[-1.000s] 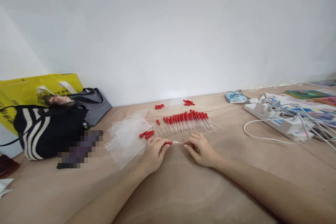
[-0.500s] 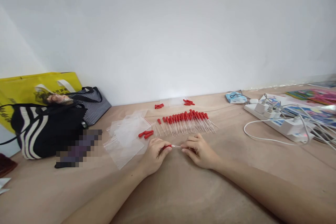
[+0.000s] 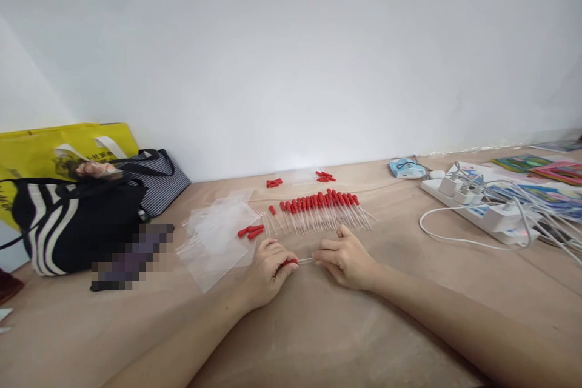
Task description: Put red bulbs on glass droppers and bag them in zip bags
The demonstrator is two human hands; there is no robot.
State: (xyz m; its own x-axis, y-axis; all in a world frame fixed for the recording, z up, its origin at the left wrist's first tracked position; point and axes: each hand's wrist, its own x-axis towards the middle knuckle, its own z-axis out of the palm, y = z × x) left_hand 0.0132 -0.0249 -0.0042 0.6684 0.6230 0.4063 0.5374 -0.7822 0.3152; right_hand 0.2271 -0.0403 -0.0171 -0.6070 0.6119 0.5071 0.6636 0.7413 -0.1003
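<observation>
Between my hands, low over the table, is a glass dropper. My left hand (image 3: 271,270) pinches its red rubber bulb (image 3: 290,262). My right hand (image 3: 343,259) is closed on the clear glass tube (image 3: 305,260), whose far end its fingers hide. Tube and bulb meet in line beside my left thumb. Just beyond my hands lies a row of droppers (image 3: 318,209) with red bulbs turned toward the wall. Several loose red bulbs (image 3: 251,231) lie beyond my left hand, next to clear plastic bags (image 3: 213,236).
Near the wall are more red bulbs (image 3: 274,183) and a clear bag of tubes (image 3: 302,177). Black (image 3: 86,236), striped (image 3: 166,185) and yellow (image 3: 27,151) bags stand at left. At right are a blue mask (image 3: 406,168), a power strip (image 3: 473,209) with cables, and colourful sheets (image 3: 522,162).
Both hands have come slightly nearer to me, still holding the dropper. My left fingers now cover the bulb differently, and the tube lies more level. The view has shifted slightly.
</observation>
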